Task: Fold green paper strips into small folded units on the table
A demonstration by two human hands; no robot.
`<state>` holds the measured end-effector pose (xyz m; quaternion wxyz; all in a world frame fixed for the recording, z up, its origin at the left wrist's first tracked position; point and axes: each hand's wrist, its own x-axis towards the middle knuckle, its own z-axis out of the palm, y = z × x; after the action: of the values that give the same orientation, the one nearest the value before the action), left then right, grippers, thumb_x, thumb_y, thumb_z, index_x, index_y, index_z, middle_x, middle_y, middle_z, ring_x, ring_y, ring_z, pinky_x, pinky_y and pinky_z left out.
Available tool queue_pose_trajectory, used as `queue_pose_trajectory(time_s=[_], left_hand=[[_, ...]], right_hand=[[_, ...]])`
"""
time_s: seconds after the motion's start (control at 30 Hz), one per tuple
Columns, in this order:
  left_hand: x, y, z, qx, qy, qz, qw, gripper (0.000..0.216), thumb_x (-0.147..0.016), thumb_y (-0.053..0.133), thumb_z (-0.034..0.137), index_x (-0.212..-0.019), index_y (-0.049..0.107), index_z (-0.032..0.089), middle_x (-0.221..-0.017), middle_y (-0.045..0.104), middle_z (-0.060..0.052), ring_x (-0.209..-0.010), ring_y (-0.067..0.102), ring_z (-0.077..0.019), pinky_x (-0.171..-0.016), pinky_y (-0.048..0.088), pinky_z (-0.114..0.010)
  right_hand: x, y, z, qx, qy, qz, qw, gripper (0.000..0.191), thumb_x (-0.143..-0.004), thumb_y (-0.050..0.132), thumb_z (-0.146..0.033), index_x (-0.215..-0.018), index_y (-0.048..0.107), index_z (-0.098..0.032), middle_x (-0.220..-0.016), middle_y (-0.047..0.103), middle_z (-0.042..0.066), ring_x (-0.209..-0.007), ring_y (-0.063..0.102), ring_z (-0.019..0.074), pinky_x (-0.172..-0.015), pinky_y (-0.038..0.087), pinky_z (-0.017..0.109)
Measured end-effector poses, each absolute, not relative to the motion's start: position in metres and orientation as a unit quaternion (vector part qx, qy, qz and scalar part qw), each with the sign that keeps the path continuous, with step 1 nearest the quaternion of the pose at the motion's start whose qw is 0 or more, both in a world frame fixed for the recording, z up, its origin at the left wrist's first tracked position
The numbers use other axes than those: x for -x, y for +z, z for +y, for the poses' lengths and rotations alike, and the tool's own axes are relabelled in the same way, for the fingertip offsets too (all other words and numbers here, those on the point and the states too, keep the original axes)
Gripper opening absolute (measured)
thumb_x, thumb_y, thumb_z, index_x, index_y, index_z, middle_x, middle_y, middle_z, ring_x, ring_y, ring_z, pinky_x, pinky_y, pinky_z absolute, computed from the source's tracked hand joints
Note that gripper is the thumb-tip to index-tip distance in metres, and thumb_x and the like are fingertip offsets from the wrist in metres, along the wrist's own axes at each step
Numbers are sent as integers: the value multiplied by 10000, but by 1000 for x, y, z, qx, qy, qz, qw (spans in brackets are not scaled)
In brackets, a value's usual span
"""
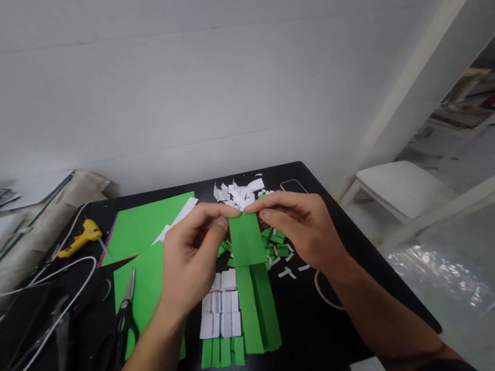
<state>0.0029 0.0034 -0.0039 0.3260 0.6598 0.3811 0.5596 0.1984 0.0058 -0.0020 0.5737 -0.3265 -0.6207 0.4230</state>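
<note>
A long folded piece of green paper (pixel 246 242) runs down the middle, its top part doubled over and its lower part showing a lengthwise fold. My left hand (pixel 194 250) is at its upper left corner, index fingertip on the top edge, thumb and fingers closed in. At the upper right corner my right hand (pixel 298 224) mirrors it, its index fingertip almost meeting the left one. Left of the paper lie small folded white paper pieces (pixel 219 306) in rows, with folded green pieces (pixel 222 352) below them. Behind the hands is a pile of white scraps (pixel 240 194).
Green sheets (pixel 154 222) lie on the black table (pixel 320 349) at left, with black-handled scissors (pixel 127 314) and a yellow glue gun (pixel 81 237). Small green pieces (pixel 280 246) are scattered near the right hand. A roll of tape (pixel 324 292) sits by the right forearm. A white stool (pixel 393 190) stands right.
</note>
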Motion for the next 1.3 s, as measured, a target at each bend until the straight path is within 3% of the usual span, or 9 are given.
queue_pose_trajectory(time_s=[0.27,0.4,0.6,0.73,0.87,0.9,1.07,1.3], left_hand=[[-3,-6,5,-658,570,354,342,171,-978,678,169,-1047,809,255,-882,767,-7,-680,652,-108,-597,523,-212],[-4,-7,6,-650,577,353,346,166,-921,739,133,-1026,798,248,-914,791,-1,-756,711,-107,-684,567,-197],[-3,-4,7,-646,587,370,319,173,-884,738,90,-983,786,223,-900,790,-2,-762,712,-104,-678,559,-186],[3,-1,8,-619,608,393,303,89,-910,759,156,-974,791,208,-833,742,-2,-634,596,-91,-539,468,-194],[13,-2,12,-605,631,393,285,90,-913,776,167,-988,797,211,-925,741,-18,-627,540,-90,-504,410,-214],[15,-2,12,-604,635,388,284,96,-914,777,164,-994,797,214,-941,739,-19,-643,543,-93,-518,418,-217],[18,-6,13,-603,638,351,326,130,-929,775,172,-1045,784,229,-938,704,-20,-705,562,-110,-572,446,-228],[16,-6,15,-550,624,344,435,122,-913,812,247,-1022,763,224,-874,629,-11,-631,481,-94,-516,377,-223]], right_hand=[[-197,-5,7,309,432,-618,580,200,-954,677,-147,-996,848,-241,-817,795,-1,-709,734,134,-617,609,246],[-196,-5,7,295,449,-617,575,175,-962,703,-167,-1050,834,-244,-885,807,7,-796,775,148,-687,657,262],[-196,-8,10,302,480,-616,547,149,-975,734,-242,-1111,794,-238,-946,823,30,-875,814,181,-754,693,306],[-201,-27,22,389,414,-691,447,242,-948,778,-313,-1169,764,-216,-984,818,63,-906,802,223,-784,676,369],[-203,-67,26,509,296,-792,160,246,-970,753,-281,-1200,730,-196,-1145,803,119,-1043,772,283,-917,626,452],[-203,-77,23,517,282,-798,130,263,-934,794,-265,-1179,733,-190,-1181,789,146,-1090,755,327,-944,606,493],[-198,-111,1,524,264,-807,65,400,-826,889,-192,-1177,708,-132,-1211,751,205,-1177,706,400,-995,555,507],[-198,-114,-7,527,281,-796,98,371,-894,733,-64,-1259,690,-116,-1265,758,212,-1233,710,374,-1062,542,495]])
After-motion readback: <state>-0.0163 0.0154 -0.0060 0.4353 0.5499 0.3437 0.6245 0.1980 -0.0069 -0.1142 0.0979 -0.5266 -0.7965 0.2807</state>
